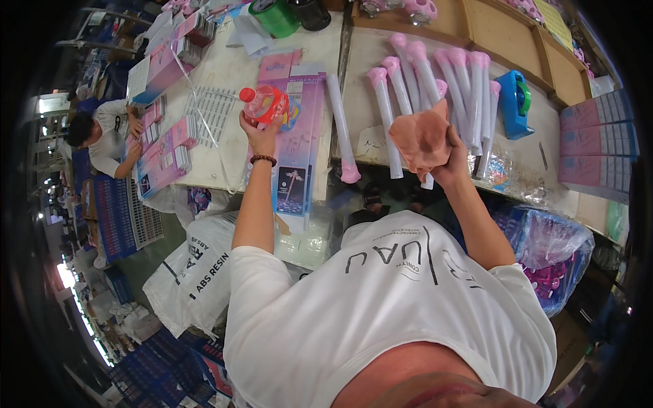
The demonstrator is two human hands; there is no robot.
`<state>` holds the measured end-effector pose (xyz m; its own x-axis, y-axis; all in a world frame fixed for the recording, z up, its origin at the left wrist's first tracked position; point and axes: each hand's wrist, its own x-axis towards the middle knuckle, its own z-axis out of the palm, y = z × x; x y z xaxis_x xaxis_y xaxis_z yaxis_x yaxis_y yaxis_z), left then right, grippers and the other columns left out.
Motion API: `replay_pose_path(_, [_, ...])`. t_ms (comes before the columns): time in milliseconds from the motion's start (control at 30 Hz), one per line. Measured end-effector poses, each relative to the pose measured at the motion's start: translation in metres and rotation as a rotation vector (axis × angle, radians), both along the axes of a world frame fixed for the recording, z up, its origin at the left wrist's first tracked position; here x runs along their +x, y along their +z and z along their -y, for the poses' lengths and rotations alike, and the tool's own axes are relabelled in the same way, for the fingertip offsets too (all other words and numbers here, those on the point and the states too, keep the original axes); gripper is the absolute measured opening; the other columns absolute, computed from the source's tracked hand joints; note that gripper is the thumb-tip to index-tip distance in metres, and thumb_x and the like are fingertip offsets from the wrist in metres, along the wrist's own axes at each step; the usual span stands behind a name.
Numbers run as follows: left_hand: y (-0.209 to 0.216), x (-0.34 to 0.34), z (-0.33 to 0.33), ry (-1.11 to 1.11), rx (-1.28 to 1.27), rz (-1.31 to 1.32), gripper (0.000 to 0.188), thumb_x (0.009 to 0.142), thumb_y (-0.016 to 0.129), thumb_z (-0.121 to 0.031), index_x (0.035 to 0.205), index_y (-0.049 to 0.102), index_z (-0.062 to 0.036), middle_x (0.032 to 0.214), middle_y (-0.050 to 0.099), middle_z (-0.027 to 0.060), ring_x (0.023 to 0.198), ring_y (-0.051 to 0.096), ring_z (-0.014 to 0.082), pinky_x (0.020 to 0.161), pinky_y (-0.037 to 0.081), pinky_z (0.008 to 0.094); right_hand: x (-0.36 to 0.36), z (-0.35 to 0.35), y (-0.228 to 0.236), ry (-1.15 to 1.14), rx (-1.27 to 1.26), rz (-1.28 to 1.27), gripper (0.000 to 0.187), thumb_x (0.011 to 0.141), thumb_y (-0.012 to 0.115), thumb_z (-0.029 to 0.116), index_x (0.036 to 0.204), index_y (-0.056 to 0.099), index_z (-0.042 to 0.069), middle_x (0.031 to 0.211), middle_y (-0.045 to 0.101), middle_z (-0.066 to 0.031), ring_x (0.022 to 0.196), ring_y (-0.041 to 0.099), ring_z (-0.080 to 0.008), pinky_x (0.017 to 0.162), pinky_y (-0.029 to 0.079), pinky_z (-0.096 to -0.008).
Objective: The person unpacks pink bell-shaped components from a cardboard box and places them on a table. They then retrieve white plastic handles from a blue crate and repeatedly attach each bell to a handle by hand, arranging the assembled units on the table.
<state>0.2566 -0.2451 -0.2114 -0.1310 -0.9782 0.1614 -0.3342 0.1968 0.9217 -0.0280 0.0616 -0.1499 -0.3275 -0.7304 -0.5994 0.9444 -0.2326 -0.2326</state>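
Resting between the left fingers [247,126], a red-capped bottle [270,106]

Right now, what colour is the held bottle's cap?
Red cap, best seen in the head view.

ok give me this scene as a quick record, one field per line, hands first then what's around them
left hand: gripping a red-capped bottle with a red label
right hand: holding a crumpled salmon-coloured piece, material unclear
tube group: white tubes with pink ends, mostly pointing away from the person
lone tube: left of the group, pink end toward the person
tape dispenser: blue, with green tape, right of the tubes
stacked boxes: pink and blue, far right
co-worker: far left, near more boxes
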Motion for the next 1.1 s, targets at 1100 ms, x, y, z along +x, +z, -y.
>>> replay_pose_path(1100, [0.162,-0.130,-0.222,-0.823,0.483,-0.040,0.042,0.087,0.057,-0.007,0.126,0.041,-0.0011,0.075,0.054,0.0050,0.053,0.053,0.0102,0.046,0.045,0.0244,-0.060,-0.071,0.068,-0.018,-0.276,-0.436,0.052,0.095,0.044,0.050,0.129,0.044,0.011,0.118,0.056,-0.0062,0.105,0.057,-0.0221,0.079,0.048,-0.0362])
